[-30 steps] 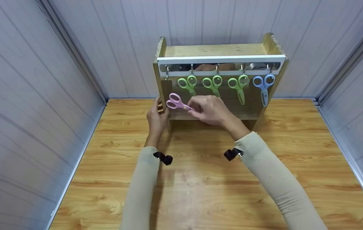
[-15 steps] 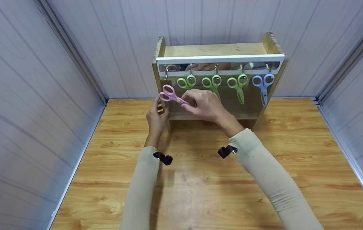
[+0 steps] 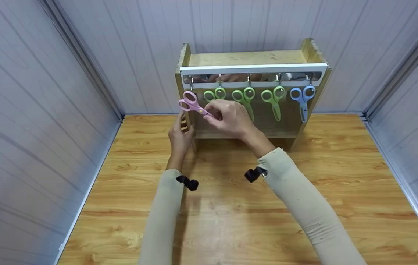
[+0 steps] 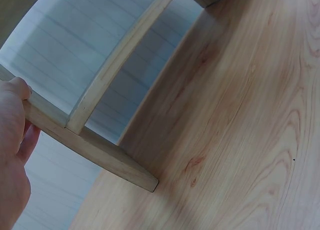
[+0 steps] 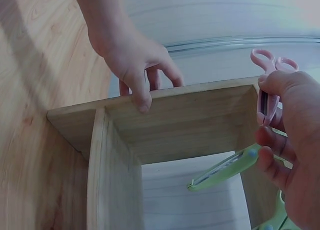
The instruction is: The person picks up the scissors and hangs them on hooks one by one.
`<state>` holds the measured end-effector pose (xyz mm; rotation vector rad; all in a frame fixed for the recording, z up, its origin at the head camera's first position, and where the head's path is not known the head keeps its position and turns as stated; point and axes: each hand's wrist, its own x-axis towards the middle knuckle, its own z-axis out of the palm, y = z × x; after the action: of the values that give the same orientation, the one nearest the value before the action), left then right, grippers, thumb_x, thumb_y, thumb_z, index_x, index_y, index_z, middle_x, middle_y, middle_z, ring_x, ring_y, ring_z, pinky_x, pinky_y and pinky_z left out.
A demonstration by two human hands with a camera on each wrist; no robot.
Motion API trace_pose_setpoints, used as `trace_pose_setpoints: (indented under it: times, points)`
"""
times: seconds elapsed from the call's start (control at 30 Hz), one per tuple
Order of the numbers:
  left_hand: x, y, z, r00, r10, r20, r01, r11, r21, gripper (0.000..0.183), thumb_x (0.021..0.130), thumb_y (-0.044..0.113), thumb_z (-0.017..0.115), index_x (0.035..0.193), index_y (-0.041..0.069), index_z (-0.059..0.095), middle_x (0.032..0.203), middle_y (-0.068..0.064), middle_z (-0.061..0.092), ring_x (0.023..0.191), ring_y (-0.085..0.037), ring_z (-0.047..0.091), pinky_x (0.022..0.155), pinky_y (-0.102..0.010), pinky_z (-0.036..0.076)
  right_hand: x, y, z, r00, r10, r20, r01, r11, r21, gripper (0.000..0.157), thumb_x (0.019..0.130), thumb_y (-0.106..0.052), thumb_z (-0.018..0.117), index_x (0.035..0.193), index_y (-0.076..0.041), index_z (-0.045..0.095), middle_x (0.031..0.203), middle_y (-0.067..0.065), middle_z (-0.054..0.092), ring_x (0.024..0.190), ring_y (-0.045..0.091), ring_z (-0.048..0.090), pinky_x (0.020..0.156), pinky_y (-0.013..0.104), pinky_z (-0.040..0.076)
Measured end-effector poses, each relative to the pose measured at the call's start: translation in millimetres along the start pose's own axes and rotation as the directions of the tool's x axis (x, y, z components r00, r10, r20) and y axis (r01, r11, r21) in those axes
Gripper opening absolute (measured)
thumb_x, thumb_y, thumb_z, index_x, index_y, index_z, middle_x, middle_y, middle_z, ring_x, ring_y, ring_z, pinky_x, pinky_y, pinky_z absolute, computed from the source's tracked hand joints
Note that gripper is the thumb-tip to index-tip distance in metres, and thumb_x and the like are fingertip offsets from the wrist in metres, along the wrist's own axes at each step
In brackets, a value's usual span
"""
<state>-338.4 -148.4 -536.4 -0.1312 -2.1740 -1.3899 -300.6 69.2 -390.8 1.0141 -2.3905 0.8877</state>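
Pink scissors (image 3: 193, 105) point handles-first toward the upper left, pinched at the blade end between my right hand's (image 3: 231, 117) thumb and fingers. Their finger loops overlap the area just below the leftmost hook (image 3: 191, 81), which holds nothing. My left hand (image 3: 180, 136) grips the left side panel of a wooden shelf (image 3: 247, 57); in the right wrist view its thumb lies over the panel's edge, with the fingers on the outer side. Green scissors (image 3: 276, 103) and blue scissors (image 3: 304, 103) hang from the other hooks. My right hand partly hides the left green pair.
A white-framed hook rail (image 3: 253, 69) with a mirror-like strip runs across the shelf's front top. The shelf stands on the wood-patterned floor (image 3: 223, 206) close to the back panel wall (image 3: 150, 48). More panel walls rise at left and right.
My right hand has carried the pink scissors up and to the left, toward the leftmost hook. My left hand has kept its place on the shelf's side.
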Motion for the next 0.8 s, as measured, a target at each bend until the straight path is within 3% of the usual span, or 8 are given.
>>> trace_pose_setpoints:
  times: [0.4, 0.8]
  points:
    - [-0.1, -0.4, -0.4, 1.0, 0.003, -0.004, -0.003, 1.0, -0.019, 0.057, 0.098, -0.003, 0.076, 0.153, -0.002, 0.063, 0.14, -0.03, 0.076, 0.115, -0.048, 0.082, 0.097, -0.055, 0.073, 0.1, 4.5, 10.4, 0.996, 0.061, -0.063, -0.056, 0.996, 0.067, 0.014, 0.102, -0.019, 0.079, 0.107, -0.005, 0.08, 0.088, 0.013, 0.075, 0.077, 0.024, 0.065, 0.067, 0.03, 0.048]
    - [0.2, -1.6, -0.1, 1.0, 0.01, -0.009, -0.01, 1.0, -0.011, 0.056, 0.098, -0.002, 0.077, 0.153, -0.002, 0.064, 0.141, -0.029, 0.076, 0.116, -0.047, 0.082, 0.098, -0.054, 0.073, -3.9, 3.2, 14.2, 0.99, 0.138, -0.026, -0.134, 0.986, 0.099, 0.018, 0.105, -0.019, 0.078, 0.113, -0.003, 0.08, 0.091, 0.015, 0.076, 0.079, 0.025, 0.064, 0.069, 0.028, 0.045]
